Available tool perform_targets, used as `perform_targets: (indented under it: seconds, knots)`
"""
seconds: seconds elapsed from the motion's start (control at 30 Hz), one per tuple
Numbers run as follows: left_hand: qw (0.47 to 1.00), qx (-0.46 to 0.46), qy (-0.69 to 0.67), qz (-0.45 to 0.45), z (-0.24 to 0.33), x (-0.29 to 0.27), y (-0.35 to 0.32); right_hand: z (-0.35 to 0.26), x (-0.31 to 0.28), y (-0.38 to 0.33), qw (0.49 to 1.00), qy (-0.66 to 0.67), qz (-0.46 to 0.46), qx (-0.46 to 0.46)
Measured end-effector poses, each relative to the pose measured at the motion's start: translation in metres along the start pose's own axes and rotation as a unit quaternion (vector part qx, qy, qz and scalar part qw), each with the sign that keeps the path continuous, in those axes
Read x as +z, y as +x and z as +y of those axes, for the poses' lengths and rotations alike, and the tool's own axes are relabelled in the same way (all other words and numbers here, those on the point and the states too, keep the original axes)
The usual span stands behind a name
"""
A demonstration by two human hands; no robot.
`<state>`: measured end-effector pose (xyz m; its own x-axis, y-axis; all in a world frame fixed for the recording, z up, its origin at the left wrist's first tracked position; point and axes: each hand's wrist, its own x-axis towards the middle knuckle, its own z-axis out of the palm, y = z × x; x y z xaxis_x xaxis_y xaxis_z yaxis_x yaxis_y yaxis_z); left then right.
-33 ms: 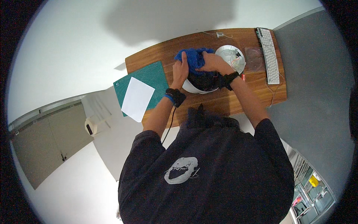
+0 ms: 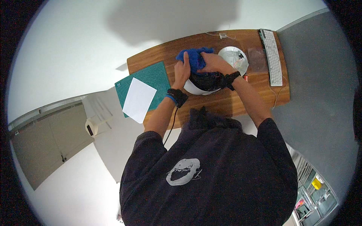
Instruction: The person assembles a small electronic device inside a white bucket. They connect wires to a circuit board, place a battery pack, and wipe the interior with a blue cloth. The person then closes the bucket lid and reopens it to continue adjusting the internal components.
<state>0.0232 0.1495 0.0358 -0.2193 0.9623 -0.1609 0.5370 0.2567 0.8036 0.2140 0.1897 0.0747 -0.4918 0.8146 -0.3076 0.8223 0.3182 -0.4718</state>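
The wooden desk carries everything. A green mat lies at its left end with a white sheet overlapping its lower edge. A keyboard lies at the right end, with a round white dish near it. A white bowl stands mid-desk. Over it, a blue cloth is bunched between both hands: the left hand clasps its left side, the right hand grips it from above.

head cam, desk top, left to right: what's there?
white sheet of paper → green cutting mat → left hand → blue cloth → right hand → white round dish → keyboard
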Motion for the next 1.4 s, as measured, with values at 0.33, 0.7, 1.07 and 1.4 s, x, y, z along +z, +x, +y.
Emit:
perform_targets:
  seconds: [0.33, 0.7, 1.07, 1.4]
  knots:
    - [0.975, -0.089, -0.157, -0.131, -0.032, -0.018, 0.006, -0.004, 0.021, 0.003, 0.977, 0.020, 0.071, -0.202]
    - [0.978, 0.083, -0.080, -0.173, -0.071, -0.006, -0.027, -0.028, 0.017, -0.008, 0.997, -0.006, 0.074, -0.036]
    - [0.980, 0.197, -0.029, -0.001, -0.067, -0.019, -0.047, -0.029, 0.030, -0.013, 0.975, -0.124, 0.168, -0.078]
    - [0.965, 0.129, -0.018, -0.228, -0.056, -0.047, -0.011, -0.042, 0.025, -0.009, 0.964, -0.155, 0.080, -0.203]
